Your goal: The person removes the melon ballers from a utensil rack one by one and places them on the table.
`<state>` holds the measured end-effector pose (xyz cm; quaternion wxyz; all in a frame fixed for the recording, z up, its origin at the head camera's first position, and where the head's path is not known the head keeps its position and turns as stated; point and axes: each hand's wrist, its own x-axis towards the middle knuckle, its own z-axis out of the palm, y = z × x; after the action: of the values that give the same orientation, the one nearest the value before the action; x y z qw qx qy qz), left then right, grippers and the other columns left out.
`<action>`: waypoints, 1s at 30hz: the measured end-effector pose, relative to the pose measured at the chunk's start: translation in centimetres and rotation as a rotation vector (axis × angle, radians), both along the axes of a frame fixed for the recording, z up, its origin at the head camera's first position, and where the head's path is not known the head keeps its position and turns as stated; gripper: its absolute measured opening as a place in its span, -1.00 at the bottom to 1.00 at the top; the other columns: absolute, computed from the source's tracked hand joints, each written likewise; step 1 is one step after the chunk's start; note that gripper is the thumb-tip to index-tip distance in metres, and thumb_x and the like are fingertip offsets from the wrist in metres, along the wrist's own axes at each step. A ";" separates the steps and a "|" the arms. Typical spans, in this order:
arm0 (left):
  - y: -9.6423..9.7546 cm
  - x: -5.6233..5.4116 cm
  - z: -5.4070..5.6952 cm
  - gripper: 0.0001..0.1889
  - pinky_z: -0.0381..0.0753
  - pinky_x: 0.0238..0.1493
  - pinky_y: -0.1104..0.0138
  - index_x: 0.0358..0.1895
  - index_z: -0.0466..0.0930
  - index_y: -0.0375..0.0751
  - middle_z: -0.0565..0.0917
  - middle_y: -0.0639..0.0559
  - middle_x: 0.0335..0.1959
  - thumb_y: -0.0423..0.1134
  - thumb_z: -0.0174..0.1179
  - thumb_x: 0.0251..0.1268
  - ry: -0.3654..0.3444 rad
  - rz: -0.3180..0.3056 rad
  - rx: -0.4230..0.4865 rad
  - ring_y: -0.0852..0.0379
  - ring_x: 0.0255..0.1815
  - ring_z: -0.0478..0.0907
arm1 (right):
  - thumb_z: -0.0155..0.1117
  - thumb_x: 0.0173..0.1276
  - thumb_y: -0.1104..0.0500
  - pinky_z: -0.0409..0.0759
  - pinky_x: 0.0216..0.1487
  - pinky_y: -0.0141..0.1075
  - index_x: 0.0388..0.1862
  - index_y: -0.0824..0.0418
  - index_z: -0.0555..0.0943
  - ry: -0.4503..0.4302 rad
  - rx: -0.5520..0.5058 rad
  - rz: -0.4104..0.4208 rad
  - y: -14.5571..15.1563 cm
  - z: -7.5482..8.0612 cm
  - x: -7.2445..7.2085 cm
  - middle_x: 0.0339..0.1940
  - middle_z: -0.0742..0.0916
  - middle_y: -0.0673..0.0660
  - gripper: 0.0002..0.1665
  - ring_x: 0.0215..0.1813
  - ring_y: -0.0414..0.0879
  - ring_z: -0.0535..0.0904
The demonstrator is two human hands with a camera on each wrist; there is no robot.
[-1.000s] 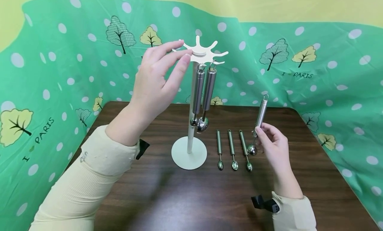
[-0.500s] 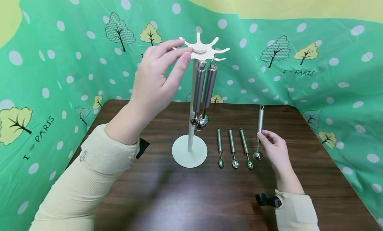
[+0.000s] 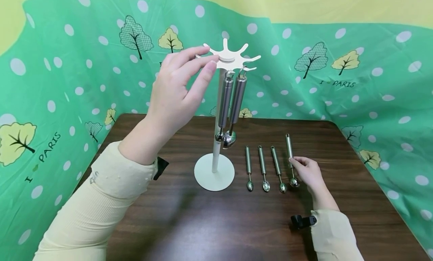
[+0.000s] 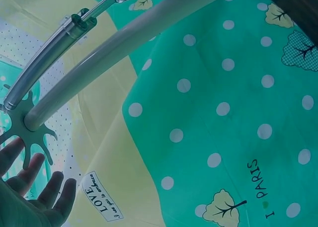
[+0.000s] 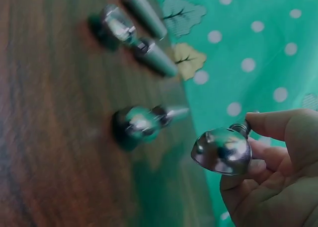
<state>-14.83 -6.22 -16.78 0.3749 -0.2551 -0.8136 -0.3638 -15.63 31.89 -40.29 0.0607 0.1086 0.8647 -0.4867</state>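
My right hand (image 3: 309,174) pinches a steel melon baller (image 3: 289,147) low on its handle, bowl toward me, close over the table at the right end of a row. Its rounded bowl shows large in the right wrist view, beside the fingers (image 5: 271,125). My left hand (image 3: 177,88) reaches up to the white rack (image 3: 235,61), its loosely extended fingertips at the rim of the spoked top. The left wrist view shows those fingers spread beneath the spokes. Two steel scoops hang from the rack, one thinner (image 3: 226,101) and one thicker (image 3: 239,97).
Three slim steel scoops lie side by side between the rack and my right hand, the nearest being the right one (image 3: 276,161). The rack's round base (image 3: 209,180) stands on the dark wooden table (image 3: 203,231). A green printed cloth (image 3: 84,62) hangs behind.
My right hand has moved down with the melon baller and tipped it from nearly upright toward the tabletop, right of the three scoops. The left hand has stayed at the rack top.
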 end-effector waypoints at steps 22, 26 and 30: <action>0.1 0.1 0.1 -0.69 0.48 0.05 0.10 0.05 0.74 -0.12 0.66 -0.04 0.19 -0.12 0.07 0.48 -0.002 0.012 -0.006 -0.10 0.21 0.46 | 0.05 0.50 -0.07 0.51 0.00 0.05 0.10 0.48 0.58 -0.125 0.322 -0.011 0.8 -2.4 -0.7 0.13 0.60 0.49 -0.39 0.10 0.31 0.49; 0.1 0.1 0.2 -0.69 0.48 0.06 0.10 0.05 0.74 -0.12 0.66 -0.04 0.19 -0.11 0.07 0.49 -0.002 0.013 -0.008 -0.10 0.20 0.46 | 0.09 0.47 -0.10 0.52 -0.03 0.02 0.06 0.44 0.62 -0.106 0.335 -0.047 0.9 -2.7 -0.7 0.10 0.63 0.46 -0.40 0.07 0.29 0.51; 0.0 0.1 0.2 -0.68 0.48 0.04 0.10 0.05 0.74 -0.10 0.66 -0.01 0.20 -0.10 0.06 0.49 -0.018 0.017 -0.009 -0.08 0.21 0.45 | 0.13 0.45 -0.14 0.52 -0.07 0.00 -0.01 0.42 0.67 -0.094 0.348 -0.067 1.0 -2.9 -0.7 0.09 0.64 0.46 -0.39 0.08 0.29 0.52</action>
<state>-14.74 -6.19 -16.56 0.3697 -0.2466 -0.8206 -0.3593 -16.33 32.85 -43.19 0.0650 0.1688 0.9279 -0.3259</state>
